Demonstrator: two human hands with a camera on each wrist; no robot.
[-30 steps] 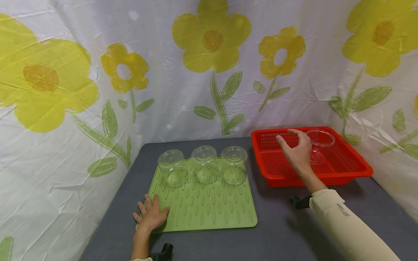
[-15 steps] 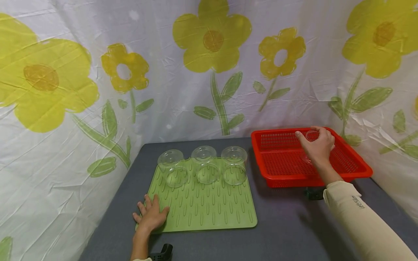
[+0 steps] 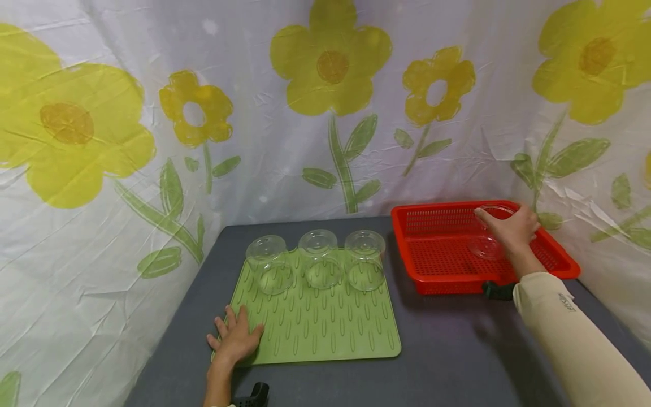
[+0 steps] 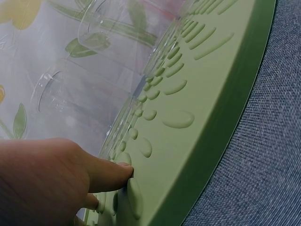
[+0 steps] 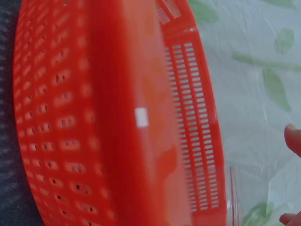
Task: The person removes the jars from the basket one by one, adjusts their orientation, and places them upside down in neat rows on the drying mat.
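My left hand (image 3: 235, 338) rests with spread fingers on the front left corner of a green ridged mat (image 3: 330, 333). Three clear plastic cups stand in a row along the mat's back: a left cup (image 3: 267, 249), a middle cup (image 3: 318, 246) and a right cup (image 3: 365, 246). Inside the red basket (image 3: 432, 285) stands another clear cup (image 3: 485, 247). Over this cup's upper rim, my right hand (image 3: 515, 229) has its thumb to the left and its fingers to the right. In the right wrist view, the visible fingertips (image 5: 292, 136) appear apart from the cup's edge (image 5: 233, 197).
A dark grey cloth (image 3: 432, 362) covers the table. The red basket's slotted walls rise around its cup, right of the mat. Behind and beside the table hangs a white sheet (image 3: 254, 158) with yellow flowers.
My right hand has moved right into the basket and around its cup, which has shifted slightly left. The left hand and the three cups on the mat look unmoved.
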